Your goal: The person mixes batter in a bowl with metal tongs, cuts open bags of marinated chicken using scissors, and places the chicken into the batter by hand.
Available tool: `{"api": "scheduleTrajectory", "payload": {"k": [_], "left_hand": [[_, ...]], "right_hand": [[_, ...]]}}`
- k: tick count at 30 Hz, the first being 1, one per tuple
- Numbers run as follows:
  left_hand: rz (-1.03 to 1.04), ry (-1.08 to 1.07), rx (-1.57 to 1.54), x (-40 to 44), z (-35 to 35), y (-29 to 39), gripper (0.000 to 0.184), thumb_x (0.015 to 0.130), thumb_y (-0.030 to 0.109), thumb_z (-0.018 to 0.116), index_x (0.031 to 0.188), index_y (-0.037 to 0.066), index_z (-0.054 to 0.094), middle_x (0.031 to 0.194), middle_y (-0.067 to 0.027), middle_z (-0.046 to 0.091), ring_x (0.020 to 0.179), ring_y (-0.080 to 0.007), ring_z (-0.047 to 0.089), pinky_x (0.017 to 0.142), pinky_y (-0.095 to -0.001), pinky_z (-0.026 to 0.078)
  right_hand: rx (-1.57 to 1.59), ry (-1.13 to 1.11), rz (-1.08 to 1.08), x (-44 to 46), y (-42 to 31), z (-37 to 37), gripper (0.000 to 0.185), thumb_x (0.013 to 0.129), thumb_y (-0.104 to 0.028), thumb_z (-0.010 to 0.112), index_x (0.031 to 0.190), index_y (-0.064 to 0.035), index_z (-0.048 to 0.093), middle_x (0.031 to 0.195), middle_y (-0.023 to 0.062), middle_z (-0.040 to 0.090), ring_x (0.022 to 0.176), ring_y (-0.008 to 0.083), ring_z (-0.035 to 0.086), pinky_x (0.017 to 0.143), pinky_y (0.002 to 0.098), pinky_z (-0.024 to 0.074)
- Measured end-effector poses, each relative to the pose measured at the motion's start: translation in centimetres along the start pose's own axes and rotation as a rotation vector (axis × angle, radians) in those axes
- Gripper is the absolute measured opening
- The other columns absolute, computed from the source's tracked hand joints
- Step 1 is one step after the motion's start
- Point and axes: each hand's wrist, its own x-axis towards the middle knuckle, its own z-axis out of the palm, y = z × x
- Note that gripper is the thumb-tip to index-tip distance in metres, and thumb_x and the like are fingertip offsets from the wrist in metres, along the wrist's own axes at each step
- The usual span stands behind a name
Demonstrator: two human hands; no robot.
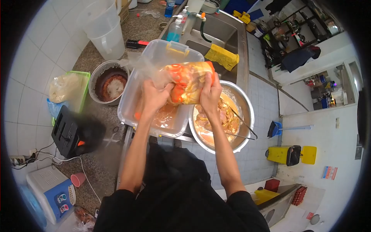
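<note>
A clear plastic bag (187, 83) of orange and yellow pieces, probably marinated meat, is stretched between my hands. My left hand (156, 94) closes on its loose, gathered end. At the other end, my right hand (210, 92) grips the filled part. Both hold it tilted above a translucent plastic tub (125, 104) that contains orange liquid. Beside the tub, under my right forearm, a round metal bowl (248, 104) holds meat pieces in a pale orange sauce. Metal tongs (247, 125) lean in that bowl and stick out past its rim.
A pot (92, 83) with reddish paste and pale powder stands left of the tub. Behind are a sink (220, 29), a yellow cloth (222, 58), a soap bottle (174, 31) and plastic jugs (108, 40). Scissors (112, 137) and a black appliance (65, 131) lie left.
</note>
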Motion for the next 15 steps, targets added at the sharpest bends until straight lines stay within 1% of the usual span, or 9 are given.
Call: {"api": "scheduleTrajectory", "payload": {"k": [1, 4, 5, 8, 9, 12, 14, 15], "left_hand": [[0.046, -0.025, 0.088, -0.2, 0.9, 0.6, 0.022, 0.075, 0.004, 0.074, 0.096, -0.005, 0.072, 0.085, -0.0135, 0.074, 0.078, -0.0212, 0.072, 0.071, -0.0359, 0.055], [0.171, -0.135, 0.199, -1.3, 5.3, 3.1, 0.026, 0.076, 0.012, 0.076, 0.098, -0.003, 0.072, 0.082, -0.0159, 0.074, 0.076, -0.0223, 0.072, 0.069, -0.0367, 0.054], [0.231, -0.187, 0.201, -1.7, 6.8, 3.3, 0.023, 0.084, 0.018, 0.072, 0.098, 0.0, 0.073, 0.083, -0.016, 0.074, 0.074, -0.0228, 0.072, 0.068, -0.0373, 0.054], [-0.125, -0.296, -0.034, -2.6, 11.9, 2.4, 0.025, 0.093, 0.021, 0.064, 0.105, -0.001, 0.071, 0.082, -0.0156, 0.074, 0.076, -0.0222, 0.073, 0.069, -0.0384, 0.054], [-0.256, -0.368, -0.004, -2.5, 13.2, 0.9, 0.03, 0.098, 0.023, 0.058, 0.113, -0.001, 0.068, 0.083, -0.0145, 0.074, 0.075, -0.0216, 0.073, 0.068, -0.0386, 0.055], [-0.523, -0.439, -0.134, -4.3, 17.0, -2.0, 0.041, 0.105, 0.032, 0.048, 0.127, 0.0, 0.064, 0.099, -0.0116, 0.073, 0.084, -0.0189, 0.071, 0.08, -0.0323, 0.055], [-0.407, -0.438, -0.114, -5.5, 19.5, -9.0, 0.036, 0.101, 0.022, 0.051, 0.126, 0.0, 0.064, 0.108, -0.0148, 0.072, 0.096, -0.0238, 0.069, 0.087, -0.0343, 0.053], [-0.351, -0.435, -0.106, -6.1, 20.4, -11.0, 0.034, 0.1, 0.017, 0.052, 0.125, -0.001, 0.064, 0.112, -0.0164, 0.071, 0.102, -0.0262, 0.069, 0.091, -0.0353, 0.052]], "right_hand": [[0.088, 0.041, 0.093, -0.5, 1.3, -1.1, 0.032, 0.107, -0.028, 0.046, 0.113, -0.0004, 0.062, 0.091, 0.0101, 0.066, 0.084, 0.0142, 0.06, 0.076, 0.0333, 0.0488], [0.39, 0.256, 0.262, -1.4, 1.1, -4.6, 0.032, 0.108, -0.026, 0.043, 0.107, -0.0007, 0.061, 0.092, 0.0003, 0.062, 0.081, 0.0079, 0.054, 0.072, 0.0252, 0.0455], [0.323, 0.323, 0.219, -1.4, 2.5, -6.0, 0.035, 0.109, -0.029, 0.041, 0.109, -0.0007, 0.061, 0.094, 0.0009, 0.063, 0.081, 0.008, 0.055, 0.071, 0.026, 0.0467], [0.208, 0.29, 0.351, -2.3, 5.0, -12.6, 0.038, 0.109, -0.029, 0.039, 0.111, 0.0014, 0.062, 0.099, 0.0055, 0.065, 0.091, 0.0131, 0.058, 0.081, 0.0303, 0.0474], [0.157, 0.285, 0.351, -2.5, 4.9, -14.0, 0.038, 0.108, -0.029, 0.04, 0.11, 0.0024, 0.062, 0.098, 0.0064, 0.065, 0.091, 0.0139, 0.058, 0.081, 0.0306, 0.0472], [-0.03, 0.255, 0.33, -2.4, 4.8, -17.7, 0.038, 0.108, -0.027, 0.042, 0.107, 0.0047, 0.062, 0.095, 0.0092, 0.065, 0.088, 0.0162, 0.059, 0.08, 0.0315, 0.0466], [-0.203, 0.197, 0.313, -2.6, 5.3, -19.7, 0.037, 0.107, -0.027, 0.043, 0.105, 0.0053, 0.061, 0.092, 0.0117, 0.065, 0.086, 0.0179, 0.059, 0.079, 0.0324, 0.0461], [-0.252, 0.217, 0.304, -2.5, 5.2, -20.7, 0.035, 0.106, -0.027, 0.046, 0.102, 0.0046, 0.061, 0.087, 0.0111, 0.063, 0.082, 0.0175, 0.057, 0.077, 0.0325, 0.046]]}}
